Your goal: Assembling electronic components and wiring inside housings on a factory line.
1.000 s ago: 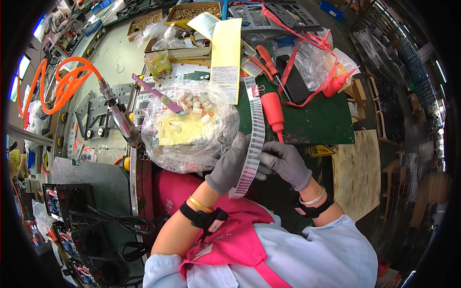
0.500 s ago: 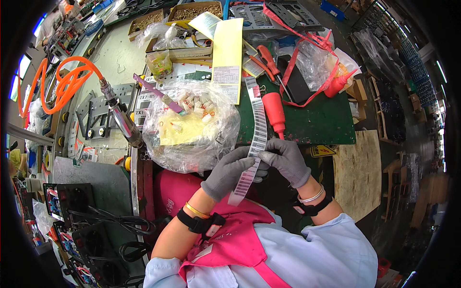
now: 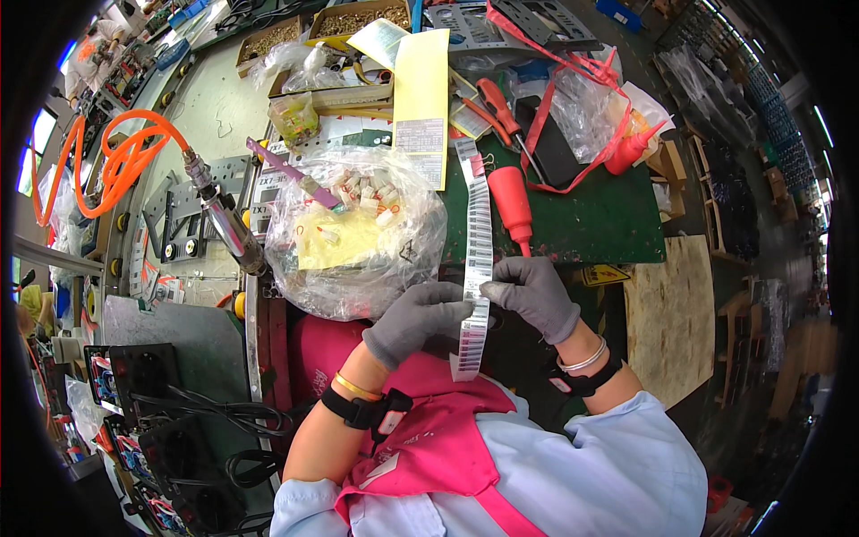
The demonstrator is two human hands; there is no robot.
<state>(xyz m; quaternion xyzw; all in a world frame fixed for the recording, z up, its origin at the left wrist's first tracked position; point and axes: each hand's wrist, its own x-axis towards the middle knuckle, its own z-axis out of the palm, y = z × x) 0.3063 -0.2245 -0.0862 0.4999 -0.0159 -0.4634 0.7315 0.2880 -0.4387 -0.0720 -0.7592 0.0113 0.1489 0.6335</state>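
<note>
Head view, current entry: one long, narrow white label strip (image 3: 479, 215) with dark printed bars, its upper length on the dark green surface (image 3: 595, 237), its lower end past the near edge, in front of the magenta apron (image 3: 429, 421).

Change noted: lower end, slanted toward the left forearm half a second ago, now hangs nearly straight. Left hand, grey-gloved (image 3: 412, 324), sits slightly farther left; its fingers, earlier across the strip, now reach only its left edge, grouped together. Whether they pinch it, cannot tell.

Right hand, grey-gloved (image 3: 541, 300): position nearly the same; thumb and fingers pinch the strip's right edge, thumb on the printed face.

Meaning, as judged: the right hand is now the surer hold, and more of the lower printed face is exposed for handling.

Adjacent items: one red plastic squeeze bottle (image 3: 510, 201), right of the strip; one clear plastic bag (image 3: 304, 288) with small white connectors (image 3: 362, 191), left; one long pale-yellow paper sheet (image 3: 420, 85), beyond.
</note>
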